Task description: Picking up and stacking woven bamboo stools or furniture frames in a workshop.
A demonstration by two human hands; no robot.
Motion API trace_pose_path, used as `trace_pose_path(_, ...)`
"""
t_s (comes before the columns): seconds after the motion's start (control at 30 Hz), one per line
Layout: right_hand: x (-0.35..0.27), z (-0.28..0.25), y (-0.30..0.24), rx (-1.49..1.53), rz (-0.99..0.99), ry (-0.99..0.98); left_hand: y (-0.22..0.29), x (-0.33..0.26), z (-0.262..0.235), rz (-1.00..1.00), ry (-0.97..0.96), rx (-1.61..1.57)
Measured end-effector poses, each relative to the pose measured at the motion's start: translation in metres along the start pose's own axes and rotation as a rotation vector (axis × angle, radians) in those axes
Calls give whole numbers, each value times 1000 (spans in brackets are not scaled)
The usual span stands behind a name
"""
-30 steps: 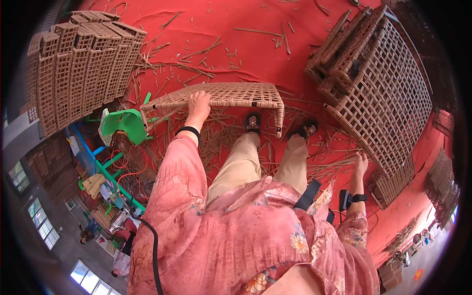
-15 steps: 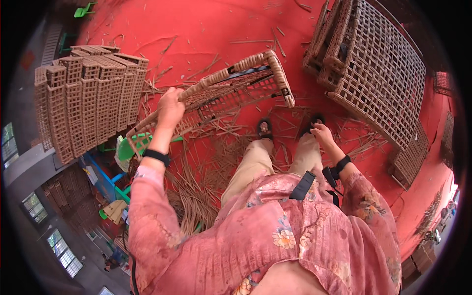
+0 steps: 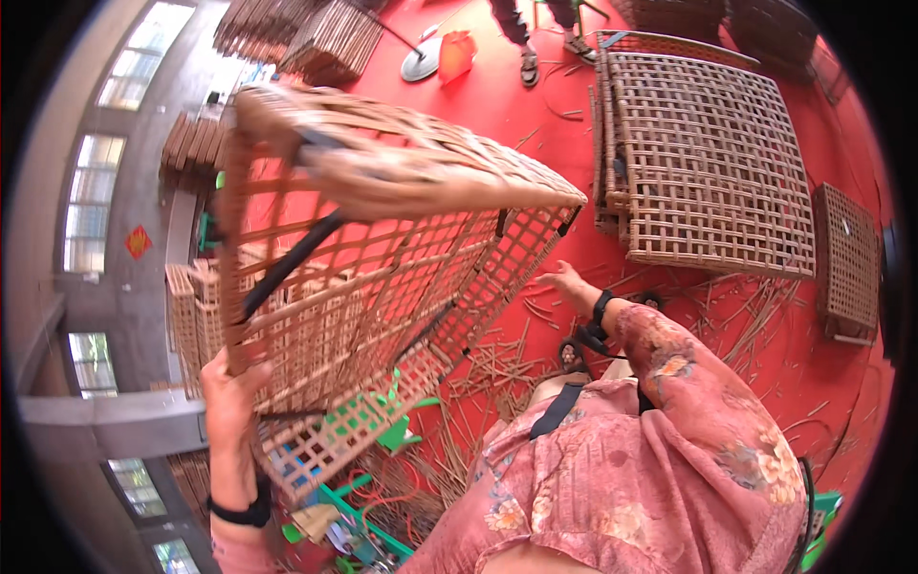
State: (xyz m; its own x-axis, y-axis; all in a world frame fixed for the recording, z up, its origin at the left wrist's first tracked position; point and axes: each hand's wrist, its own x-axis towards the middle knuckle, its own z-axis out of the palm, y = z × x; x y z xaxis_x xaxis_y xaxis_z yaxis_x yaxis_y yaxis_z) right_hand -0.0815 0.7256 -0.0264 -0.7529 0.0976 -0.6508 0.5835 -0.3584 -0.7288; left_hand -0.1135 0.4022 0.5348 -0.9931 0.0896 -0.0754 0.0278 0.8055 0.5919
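Note:
A light-brown woven wicker frame (image 3: pixel 430 158), open-latticed with black bars inside, is held up and tilted close in front of me. My left hand (image 3: pixel 231 397) is closed around its lower left edge. Just right of the frame's far side, my right hand (image 3: pixel 566 281) reaches out with its fingers stretched, holding nothing. Whether its fingertips touch the weave is hard to tell; a small gap seems to show. The frame's near end is blurred by motion.
Large woven panels (image 3: pixel 712 163) lean in a stack at the right, beside a smaller panel (image 3: pixel 848 258). Behind the held frame stand more wicker pieces (image 3: pixel 182 311). Cane scraps (image 3: pixel 497 368) litter the red floor. A person's legs (image 3: pixel 512 24) and an orange-red bucket (image 3: pixel 457 57) are at the far side.
My left hand has raised the wicker frame from low over the floor and turned it up toward me. My right hand has moved toward it, fingers extended. The view has swung.

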Motion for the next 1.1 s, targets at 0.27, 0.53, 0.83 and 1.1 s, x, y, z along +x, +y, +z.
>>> trace_pose_path(0.27,7,-18,-26,418,-14,78,62,12,-9,78,16,-85)
trace_pose_path(0.53,-82,-152,-150,-90,-296,637,58,114,-7,86,-33,-273)
trace_pose_path(0.83,-260,-386,-326,-799,-231,1071,117,223,190,78,-330,-631)
trace_pose_path(1.1,-277,-533,-460,-1137,-209,1316,122,345,450,-157,-832,-796)
